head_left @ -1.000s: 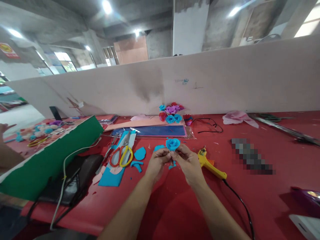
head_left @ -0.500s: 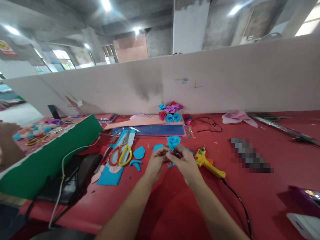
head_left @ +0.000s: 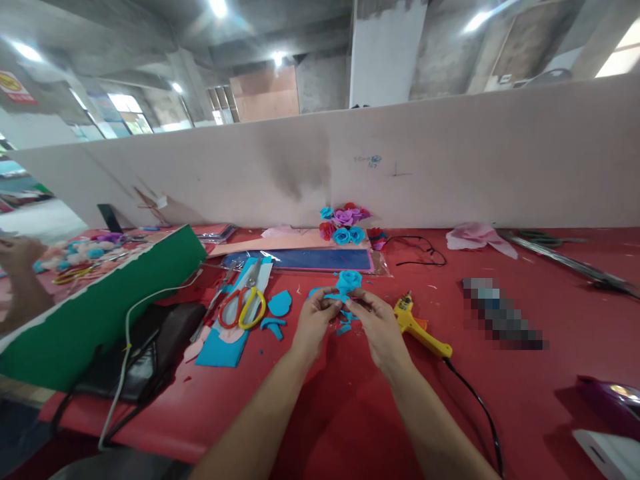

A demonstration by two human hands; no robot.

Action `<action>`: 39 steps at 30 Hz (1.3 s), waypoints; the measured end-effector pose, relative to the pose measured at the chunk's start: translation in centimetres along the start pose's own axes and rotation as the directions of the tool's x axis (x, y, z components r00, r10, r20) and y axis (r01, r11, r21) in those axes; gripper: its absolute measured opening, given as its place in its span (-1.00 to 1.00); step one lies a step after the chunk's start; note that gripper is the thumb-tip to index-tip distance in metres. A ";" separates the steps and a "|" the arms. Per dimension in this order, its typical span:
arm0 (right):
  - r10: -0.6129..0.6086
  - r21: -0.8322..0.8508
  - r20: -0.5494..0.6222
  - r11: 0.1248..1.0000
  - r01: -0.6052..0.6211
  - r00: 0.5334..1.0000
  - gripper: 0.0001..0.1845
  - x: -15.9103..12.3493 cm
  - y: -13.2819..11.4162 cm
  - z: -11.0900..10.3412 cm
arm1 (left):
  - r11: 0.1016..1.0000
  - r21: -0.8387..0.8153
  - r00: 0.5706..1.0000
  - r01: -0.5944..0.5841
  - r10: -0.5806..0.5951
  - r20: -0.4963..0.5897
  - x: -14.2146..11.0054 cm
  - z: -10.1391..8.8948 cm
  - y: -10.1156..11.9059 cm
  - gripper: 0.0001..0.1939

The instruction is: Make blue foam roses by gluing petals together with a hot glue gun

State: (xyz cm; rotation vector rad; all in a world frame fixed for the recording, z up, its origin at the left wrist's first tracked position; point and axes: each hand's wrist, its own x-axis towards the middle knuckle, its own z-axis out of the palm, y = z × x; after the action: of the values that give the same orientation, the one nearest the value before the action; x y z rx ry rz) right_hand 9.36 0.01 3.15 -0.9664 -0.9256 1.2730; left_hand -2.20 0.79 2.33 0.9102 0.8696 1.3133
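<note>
Between my two hands is a blue paper rose point(head_left: 349, 281), its bloom upward and its lower part partly hidden by my fingers. My left hand point(head_left: 319, 321) pinches it from the left. My right hand point(head_left: 373, 321) pinches it from the right, with the thumb near the rose's base. Small blue paper scraps point(head_left: 344, 329) lie on the table beneath and behind the hands. A yellow hot glue gun point(head_left: 420, 331) rests just right of my right hand. Left of my left hand lie a blue paper petal point(head_left: 279, 303) and a curled blue strip point(head_left: 273, 327).
Scissors with red and yellow handles point(head_left: 243, 308) lie on blue paper point(head_left: 223, 355). A green divider point(head_left: 125, 313) stands at the left, with a black bag point(head_left: 145, 363) beside it. Finished paper flowers point(head_left: 345, 223) sit by the back panel. Another person's hand point(head_left: 20, 257) shows far left.
My hands have moved slightly apart around the rose, and more blue paper shows between them. The other person's hand at far left has shifted. The view has moved a little.
</note>
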 end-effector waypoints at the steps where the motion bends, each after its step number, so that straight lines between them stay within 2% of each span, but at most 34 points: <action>1: 0.004 0.003 0.004 1.000 -0.004 1.000 -0.77 0.0 0.0 0.0 | 1.000 0.010 1.000 -0.003 0.003 0.004 0.0 0.0 0.0 -0.65; 3: 0.008 0.010 0.002 1.000 -0.008 1.000 -0.77 0.0 0.0 0.1 | 0.999 0.038 1.000 -0.014 0.014 0.008 0.0 -0.1 0.0 -0.60; 9: -0.062 0.019 -0.033 0.998 0.062 0.998 -0.78 0.0 0.0 0.2 | 0.989 0.116 0.994 -0.088 0.095 -0.053 -0.4 0.2 0.4 -0.73; 14: -0.061 -0.025 -0.075 0.998 0.060 0.995 -0.81 -0.1 -0.1 0.4 | 0.975 0.188 0.990 -0.117 0.131 -0.061 -0.6 0.5 0.6 -0.73; 23: -0.091 -0.041 -0.102 0.995 0.088 0.991 -0.87 0.0 -0.3 0.5 | 0.999 0.050 0.994 -0.003 0.008 -0.109 -0.2 0.2 -0.1 -0.68; 31: -0.095 -0.032 -0.092 0.995 0.092 0.991 -0.91 0.0 -0.2 0.4 | 0.996 -0.058 0.992 0.071 -0.077 -0.103 -0.3 0.5 0.2 -0.72; 39: -0.108 -0.107 -0.091 0.989 0.098 0.990 -0.86 0.2 0.3 0.2 | 0.995 -0.048 0.988 0.084 -0.089 -0.129 -0.3 0.5 0.0 -0.66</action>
State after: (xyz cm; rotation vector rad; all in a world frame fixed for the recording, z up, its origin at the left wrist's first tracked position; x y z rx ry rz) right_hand 9.09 0.24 2.98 -1.0382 -0.9602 1.0913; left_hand -1.73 0.49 2.52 0.7514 0.9694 1.3224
